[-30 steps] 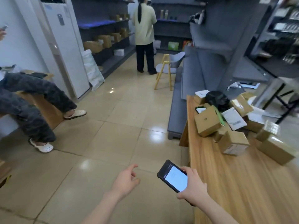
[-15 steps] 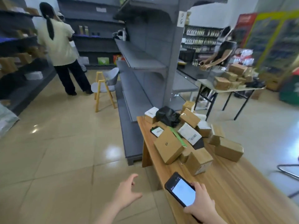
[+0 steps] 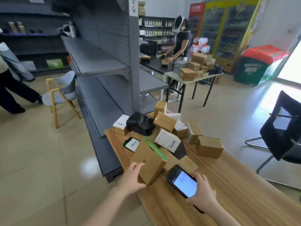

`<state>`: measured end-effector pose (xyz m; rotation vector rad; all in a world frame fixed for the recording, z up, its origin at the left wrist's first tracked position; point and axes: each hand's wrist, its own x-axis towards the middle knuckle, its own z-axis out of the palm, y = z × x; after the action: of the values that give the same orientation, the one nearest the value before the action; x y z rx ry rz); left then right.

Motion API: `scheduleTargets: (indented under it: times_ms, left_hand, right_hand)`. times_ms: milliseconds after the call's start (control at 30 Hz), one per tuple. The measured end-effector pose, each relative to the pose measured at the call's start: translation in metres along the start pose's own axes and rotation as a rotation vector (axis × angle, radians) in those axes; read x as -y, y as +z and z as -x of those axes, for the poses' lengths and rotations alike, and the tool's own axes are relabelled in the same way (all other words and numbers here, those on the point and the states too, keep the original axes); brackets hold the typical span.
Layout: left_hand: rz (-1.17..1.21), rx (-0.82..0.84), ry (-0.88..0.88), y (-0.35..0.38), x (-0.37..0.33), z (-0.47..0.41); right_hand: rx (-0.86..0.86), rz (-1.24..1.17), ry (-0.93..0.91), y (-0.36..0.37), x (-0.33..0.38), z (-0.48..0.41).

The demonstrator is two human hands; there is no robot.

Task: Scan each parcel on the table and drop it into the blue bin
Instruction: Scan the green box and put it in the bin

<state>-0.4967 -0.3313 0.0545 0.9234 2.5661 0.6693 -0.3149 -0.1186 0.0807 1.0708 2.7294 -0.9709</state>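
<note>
Left hand (image 3: 133,178) was clamped on the nearest cardboard parcel (image 3: 148,162) at the tabletop (image 3: 228,185) edge, right hand (image 3: 202,191) gripped the scanner (image 3: 182,181). Pickup step, I reckon; next it'd need the barcode turned toward the scanner.

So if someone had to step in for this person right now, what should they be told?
Left hand grips the near corner of the big cardboard box at the table edge.
Right hand holds the phone, screen lit, beside that box.
The other parcels lie heaped on the table behind it.
Done: nothing that shows here; the blue bin is out of view.
Left: scan this box, drop it in the bin, then work through the heap.
</note>
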Motion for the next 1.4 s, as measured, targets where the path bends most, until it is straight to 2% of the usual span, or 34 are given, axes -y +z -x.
scheduleTargets:
  times_ms: [200, 367, 567, 667, 800, 1033, 1200, 1400]
  left_hand:
    - [-0.341, -0.008, 0.128, -0.035, -0.008, -0.074]
    - [-0.6, 0.144, 0.243, -0.044, -0.008, -0.132]
    - [-0.741, 0.354, 0.419, -0.044, 0.002, -0.196]
    - [-0.75, 0.407, 0.493, -0.043, 0.011, -0.212]
    - [-0.728, 0.385, 0.579, -0.044, 0.021, -0.222]
    - [-0.598, 0.421, 0.56, -0.053, 0.035, -0.213]
    - [-0.563, 0.396, 0.573, -0.049, 0.032, -0.179]
    - [-0.537, 0.309, 0.611, -0.012, -0.001, -0.103]
  right_hand:
    - [-0.008, 0.027, -0.016, -0.013, 0.01, -0.051]
    - [0.002, 0.029, 0.051, -0.005, 0.017, -0.073]
    - [-0.044, 0.005, 0.177, 0.01, 0.027, -0.081]
    - [-0.087, -0.024, 0.256, 0.021, 0.033, -0.078]
    - [-0.15, -0.086, 0.328, 0.037, 0.037, -0.069]
    - [-0.191, -0.117, 0.409, 0.05, 0.032, -0.053]
    - [-0.228, -0.138, 0.414, 0.043, 0.015, -0.027]
    - [-0.258, -0.107, 0.417, 0.019, -0.029, 0.041]
